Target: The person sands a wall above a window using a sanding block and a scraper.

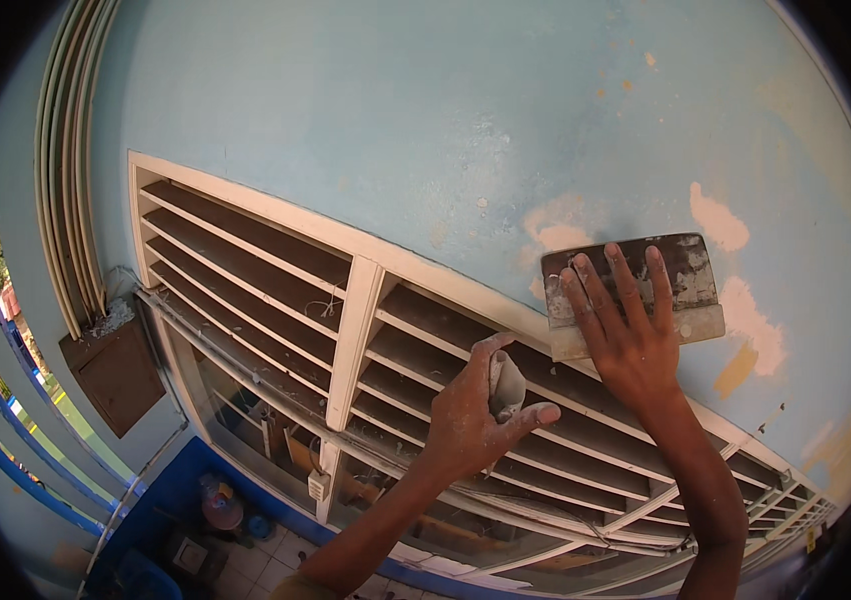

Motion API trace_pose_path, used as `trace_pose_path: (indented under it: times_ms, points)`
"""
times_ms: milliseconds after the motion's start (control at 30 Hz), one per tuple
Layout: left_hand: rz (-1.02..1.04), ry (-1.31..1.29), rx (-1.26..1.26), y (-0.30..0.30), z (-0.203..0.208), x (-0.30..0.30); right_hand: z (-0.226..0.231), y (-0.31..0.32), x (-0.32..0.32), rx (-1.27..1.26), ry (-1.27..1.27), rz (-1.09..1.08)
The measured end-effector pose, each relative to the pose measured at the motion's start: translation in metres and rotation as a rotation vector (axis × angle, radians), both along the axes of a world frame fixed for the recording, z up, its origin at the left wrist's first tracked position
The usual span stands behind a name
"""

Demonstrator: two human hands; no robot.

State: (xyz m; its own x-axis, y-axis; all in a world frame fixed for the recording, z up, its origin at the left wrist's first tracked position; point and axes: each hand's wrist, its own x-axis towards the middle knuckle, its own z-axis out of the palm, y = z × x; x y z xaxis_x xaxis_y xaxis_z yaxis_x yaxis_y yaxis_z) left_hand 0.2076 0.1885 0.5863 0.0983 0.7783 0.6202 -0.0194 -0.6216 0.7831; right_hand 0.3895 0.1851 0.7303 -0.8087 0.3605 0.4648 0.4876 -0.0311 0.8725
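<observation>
My right hand presses a wide, flat filling knife to the light blue wall. Its fingers are spread over the dark, putty-smeared face of the blade; the thumb is hidden. Pale putty patches mark the wall around the blade. Lower and to the left, my left hand is in front of the louvred window, apart from the wall. A smooth grey lump, which looks like putty, sits in its palm, with thumb and forefinger on either side. Whitish residue coats both hands.
White-framed louvres run across below the wall patch, with glass panes beneath. Pipes drop to a brown box at left, beside a blue slatted opening. Far below, a plastic bottle stands on a tiled floor.
</observation>
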Motion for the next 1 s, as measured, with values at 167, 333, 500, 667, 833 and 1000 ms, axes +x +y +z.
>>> trace_pose_path:
  times_ms: [167, 333, 500, 667, 833, 1000]
  points:
    - [-0.003, -0.062, 0.280, 0.027, 0.025, 0.008, -0.009, 0.006, -0.006, 0.083, 0.058, 0.012]
    - [0.081, 0.120, 0.350, 0.048, 0.032, 0.015, -0.014, 0.006, -0.014, 0.088, 0.120, -0.026]
    - [-0.091, -0.075, 0.358, 0.057, 0.029, 0.019, -0.022, 0.010, -0.021, 0.130, 0.172, -0.045]
    - [-0.323, -0.373, 0.218, 0.058, 0.024, 0.029, -0.033, 0.015, -0.023, 0.212, 0.169, -0.078]
    - [-0.356, -0.446, 0.191, 0.067, 0.032, 0.029, -0.028, 0.027, -0.029, 0.259, 0.187, -0.055]
    - [-0.310, -0.436, 0.209, 0.063, 0.036, 0.019, -0.025, 0.022, -0.038, 0.225, 0.227, -0.059]
